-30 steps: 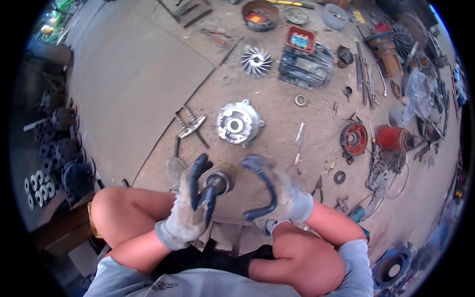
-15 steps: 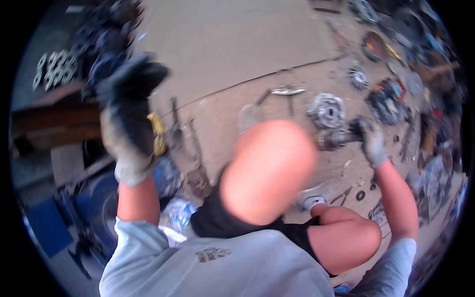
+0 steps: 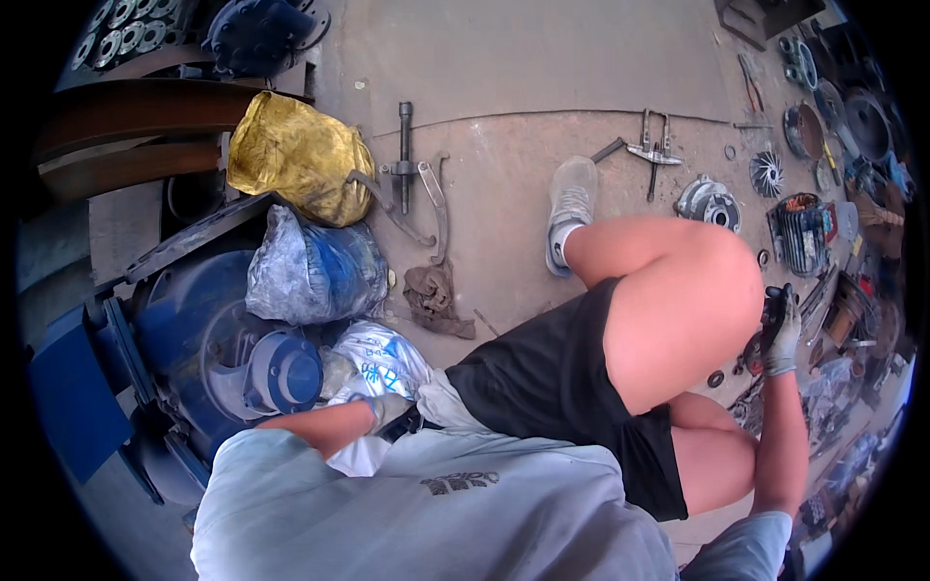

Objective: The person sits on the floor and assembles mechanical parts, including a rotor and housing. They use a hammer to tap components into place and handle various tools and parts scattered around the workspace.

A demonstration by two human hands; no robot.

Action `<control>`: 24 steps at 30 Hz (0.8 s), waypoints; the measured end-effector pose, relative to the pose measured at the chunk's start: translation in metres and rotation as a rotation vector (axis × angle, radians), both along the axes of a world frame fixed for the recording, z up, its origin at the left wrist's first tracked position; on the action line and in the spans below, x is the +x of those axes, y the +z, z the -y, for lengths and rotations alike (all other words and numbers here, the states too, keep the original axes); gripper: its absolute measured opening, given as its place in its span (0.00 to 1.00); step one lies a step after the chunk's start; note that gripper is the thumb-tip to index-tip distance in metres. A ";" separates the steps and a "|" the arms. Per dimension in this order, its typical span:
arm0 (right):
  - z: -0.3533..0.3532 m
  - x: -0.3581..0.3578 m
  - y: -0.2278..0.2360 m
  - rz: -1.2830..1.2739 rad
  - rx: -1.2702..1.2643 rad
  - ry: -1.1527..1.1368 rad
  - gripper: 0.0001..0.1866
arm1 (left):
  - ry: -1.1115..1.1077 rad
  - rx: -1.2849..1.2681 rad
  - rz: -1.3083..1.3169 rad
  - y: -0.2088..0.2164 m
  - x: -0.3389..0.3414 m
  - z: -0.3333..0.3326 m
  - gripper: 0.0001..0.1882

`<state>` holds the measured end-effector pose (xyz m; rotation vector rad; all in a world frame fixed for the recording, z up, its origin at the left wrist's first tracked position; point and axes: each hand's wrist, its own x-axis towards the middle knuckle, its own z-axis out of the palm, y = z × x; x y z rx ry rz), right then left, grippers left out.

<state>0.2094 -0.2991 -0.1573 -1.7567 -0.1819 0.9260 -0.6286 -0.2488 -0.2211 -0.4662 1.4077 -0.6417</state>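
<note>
My left hand [image 3: 389, 409], in a pale glove, is down by my hip. It lies against a white plastic bag [image 3: 373, 360] with blue print, and its fingers are mostly hidden by the glove cuff and my shirt. Off to the right, just beyond my raised knee, is my right hand [image 3: 783, 334] in a glove with dark fingers. Those fingers are curled, and my knee covers whatever they hold. Close by on the ground lie a small black ring [image 3: 715, 379] and a finned metal motor housing [image 3: 802, 237].
At left stand a blue machine [image 3: 208, 329], a blue bundle in clear plastic [image 3: 315, 266] and a yellow sack [image 3: 295, 155]. A gear puller [image 3: 405, 169], a brown rag [image 3: 436, 295], a second puller [image 3: 655, 153], a round metal cover [image 3: 710, 204] and a fan wheel [image 3: 766, 173] lie on the floor.
My left hand has dropped from its raised place at the left to my hip. The view has swung left and my knee now covers the metal shaft by my right hand.
</note>
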 end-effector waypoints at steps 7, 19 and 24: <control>0.017 -0.014 -0.009 0.045 -0.006 -0.044 0.20 | 0.071 0.202 0.117 0.056 0.001 0.012 0.28; 0.036 -0.020 -0.010 0.057 0.047 -0.016 0.22 | -0.916 0.518 0.408 0.132 0.012 0.019 0.24; 0.028 -0.023 -0.005 0.058 0.092 0.030 0.21 | -0.977 0.574 0.343 0.135 0.017 -0.003 0.23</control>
